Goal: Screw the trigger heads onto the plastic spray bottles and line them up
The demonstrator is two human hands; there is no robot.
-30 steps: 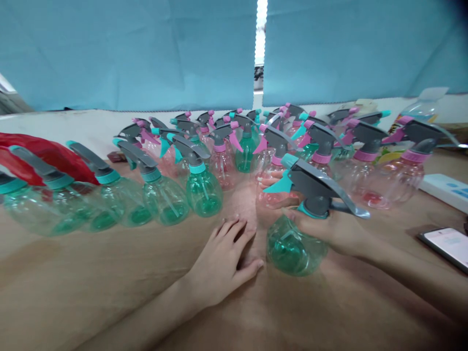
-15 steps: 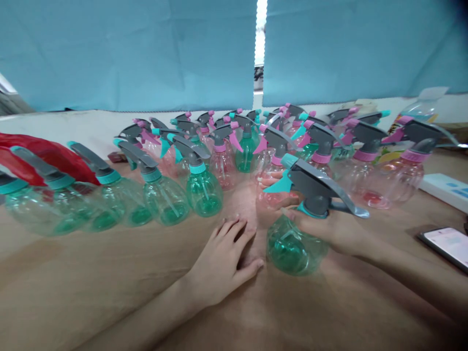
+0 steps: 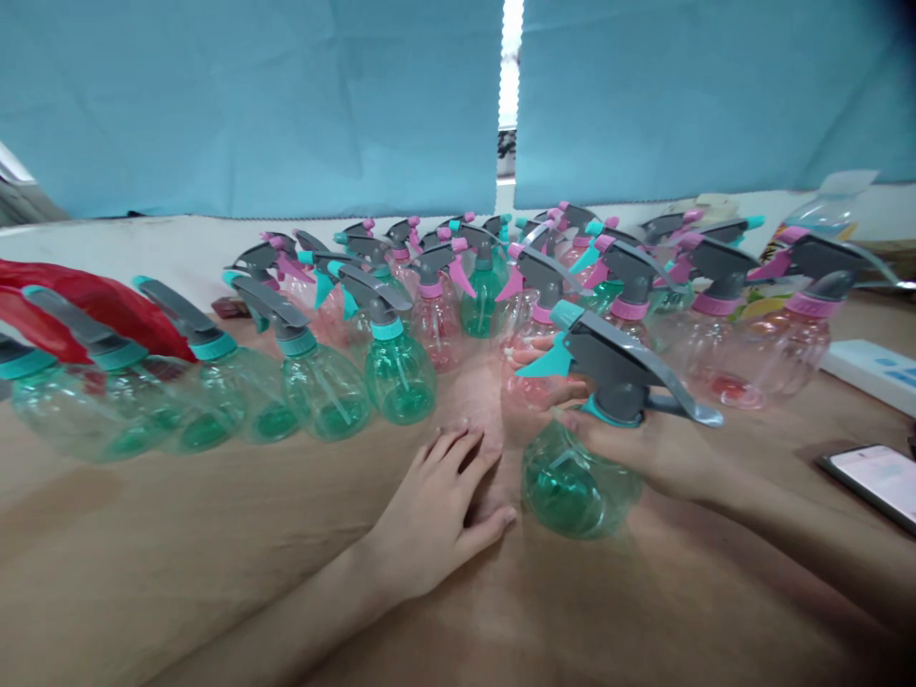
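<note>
My right hand (image 3: 608,429) is wrapped round the neck of a green spray bottle (image 3: 572,487), just under its grey head with a teal trigger. The bottle tilts slightly, its trigger pointing left; I cannot tell whether its base touches the table. Flat on the wooden table (image 3: 236,563) lies my left hand (image 3: 436,515), fingers spread, holding nothing. Beyond its fingertips stands another green spray bottle (image 3: 401,377), at the right end of a row of green ones. A pink spray bottle (image 3: 533,367) is partly hidden behind my right hand.
Several more pink and green spray bottles crowd the back of the table, including a pink one (image 3: 783,343) at the right. A red plastic bag (image 3: 107,305) lies at the left. At the right are a phone (image 3: 877,477) and a white box (image 3: 873,367). Blue cloth (image 3: 250,105) hangs behind.
</note>
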